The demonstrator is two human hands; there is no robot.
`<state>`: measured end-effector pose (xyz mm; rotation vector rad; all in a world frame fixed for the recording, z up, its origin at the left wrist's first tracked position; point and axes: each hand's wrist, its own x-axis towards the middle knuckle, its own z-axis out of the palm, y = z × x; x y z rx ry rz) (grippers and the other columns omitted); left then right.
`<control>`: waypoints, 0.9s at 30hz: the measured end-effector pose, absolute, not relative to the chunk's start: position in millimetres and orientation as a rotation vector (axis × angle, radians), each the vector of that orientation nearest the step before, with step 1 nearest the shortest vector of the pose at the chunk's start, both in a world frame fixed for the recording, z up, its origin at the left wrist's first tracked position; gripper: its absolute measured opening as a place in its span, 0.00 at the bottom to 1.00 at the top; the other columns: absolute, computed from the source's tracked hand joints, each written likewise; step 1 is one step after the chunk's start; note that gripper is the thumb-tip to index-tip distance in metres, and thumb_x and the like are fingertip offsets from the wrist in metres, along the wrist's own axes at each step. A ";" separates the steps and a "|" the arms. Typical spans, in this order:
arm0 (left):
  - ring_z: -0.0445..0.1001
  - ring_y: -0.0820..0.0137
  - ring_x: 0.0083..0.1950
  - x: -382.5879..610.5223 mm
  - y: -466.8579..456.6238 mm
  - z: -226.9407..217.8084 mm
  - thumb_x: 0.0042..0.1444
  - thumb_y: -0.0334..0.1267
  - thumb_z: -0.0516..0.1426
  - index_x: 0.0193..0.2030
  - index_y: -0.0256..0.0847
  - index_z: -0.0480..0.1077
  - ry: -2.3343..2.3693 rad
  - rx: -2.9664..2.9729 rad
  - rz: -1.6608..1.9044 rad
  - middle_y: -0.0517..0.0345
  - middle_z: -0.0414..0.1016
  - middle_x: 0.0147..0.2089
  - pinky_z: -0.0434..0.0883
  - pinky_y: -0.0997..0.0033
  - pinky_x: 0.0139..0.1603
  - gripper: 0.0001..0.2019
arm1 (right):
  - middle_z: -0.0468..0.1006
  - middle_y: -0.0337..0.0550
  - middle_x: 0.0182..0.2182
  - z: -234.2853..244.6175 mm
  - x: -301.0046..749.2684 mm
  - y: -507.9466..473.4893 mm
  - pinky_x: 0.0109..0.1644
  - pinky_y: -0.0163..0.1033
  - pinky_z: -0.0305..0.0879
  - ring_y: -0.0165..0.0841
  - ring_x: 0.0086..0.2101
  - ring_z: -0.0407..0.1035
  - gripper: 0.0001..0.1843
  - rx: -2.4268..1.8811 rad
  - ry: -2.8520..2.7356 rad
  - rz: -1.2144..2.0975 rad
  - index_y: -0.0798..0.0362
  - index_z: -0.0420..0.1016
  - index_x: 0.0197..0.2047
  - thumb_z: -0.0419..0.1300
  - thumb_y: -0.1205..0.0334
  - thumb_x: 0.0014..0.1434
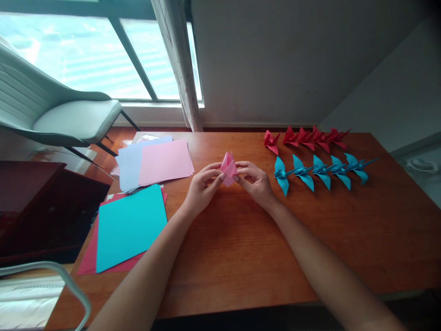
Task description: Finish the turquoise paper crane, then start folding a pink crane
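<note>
A small folded pink origami paper (228, 168) is held up over the middle of the wooden table, its pointed tips facing away from me. My left hand (206, 186) pinches its left side between thumb and fingers. On the opposite side my right hand (254, 181) grips the right edge the same way, thumb in front. The fingertips behind the paper are partly hidden. To the right of my hands lie a row of blue paper cranes (321, 171) and, farther back, a row of red paper cranes (305, 138).
Pink sheets (165, 161) overlap pale blue sheets (129, 163) at the table's back left. Nearer me, a turquoise sheet (132, 227) lies on red sheets (88, 257). A pale chair (79, 117) stands by the window, beside a curtain (177, 59). The wooden table (237, 262) extends right.
</note>
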<state>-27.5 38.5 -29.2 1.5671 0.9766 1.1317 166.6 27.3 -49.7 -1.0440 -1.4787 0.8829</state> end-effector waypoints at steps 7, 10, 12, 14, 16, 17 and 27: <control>0.78 0.64 0.51 -25.9 38.8 -32.6 0.59 0.44 0.64 0.41 0.40 0.80 0.930 1.518 1.145 0.46 0.76 0.56 0.77 0.69 0.47 0.10 | 0.81 0.42 0.47 -51.5 165.9 28.3 0.42 0.41 0.75 0.37 0.47 0.76 0.07 -1.043 -1.440 0.850 0.43 0.84 0.37 0.68 0.51 0.59; 0.78 0.64 0.51 -25.4 38.5 -34.0 0.58 0.43 0.65 0.42 0.41 0.80 0.894 1.513 1.150 0.47 0.77 0.56 0.78 0.69 0.48 0.10 | 0.81 0.42 0.47 -52.6 166.4 28.8 0.45 0.43 0.76 0.38 0.48 0.75 0.07 -1.028 -1.389 0.874 0.43 0.84 0.38 0.68 0.51 0.59; 0.78 0.64 0.50 -25.6 38.3 -34.3 0.57 0.42 0.65 0.42 0.41 0.80 0.882 1.520 1.154 0.47 0.77 0.55 0.78 0.69 0.48 0.09 | 0.81 0.42 0.47 -53.3 166.6 28.7 0.45 0.44 0.76 0.38 0.48 0.75 0.07 -1.026 -1.376 0.891 0.42 0.84 0.37 0.68 0.51 0.59; 0.78 0.65 0.51 -26.3 38.5 -34.7 0.57 0.41 0.66 0.44 0.42 0.81 0.879 1.533 1.163 0.47 0.77 0.54 0.79 0.69 0.48 0.10 | 0.81 0.41 0.47 -53.5 166.5 28.3 0.44 0.44 0.76 0.38 0.48 0.75 0.06 -1.021 -1.365 0.902 0.41 0.84 0.37 0.69 0.51 0.58; 0.78 0.65 0.51 -27.1 38.9 -35.2 0.57 0.40 0.66 0.48 0.42 0.80 0.884 1.542 1.184 0.46 0.76 0.55 0.79 0.68 0.49 0.12 | 0.81 0.41 0.48 -52.8 166.0 27.8 0.43 0.43 0.76 0.38 0.48 0.75 0.06 -1.010 -1.337 0.929 0.41 0.85 0.38 0.69 0.52 0.58; 0.78 0.65 0.51 -27.4 39.2 -35.5 0.57 0.39 0.66 0.48 0.42 0.80 0.888 1.545 1.201 0.46 0.76 0.56 0.79 0.68 0.49 0.12 | 0.81 0.41 0.48 -52.1 165.6 27.5 0.42 0.42 0.76 0.38 0.48 0.75 0.05 -1.003 -1.319 0.946 0.41 0.85 0.38 0.69 0.53 0.58; 0.79 0.66 0.48 -26.9 36.9 -37.1 0.55 0.38 0.67 0.39 0.44 0.83 0.937 1.648 1.215 0.49 0.79 0.51 0.79 0.69 0.49 0.05 | 0.81 0.42 0.45 -43.5 160.7 25.4 0.41 0.41 0.77 0.38 0.47 0.75 0.07 -1.012 -1.192 1.031 0.43 0.85 0.36 0.71 0.51 0.55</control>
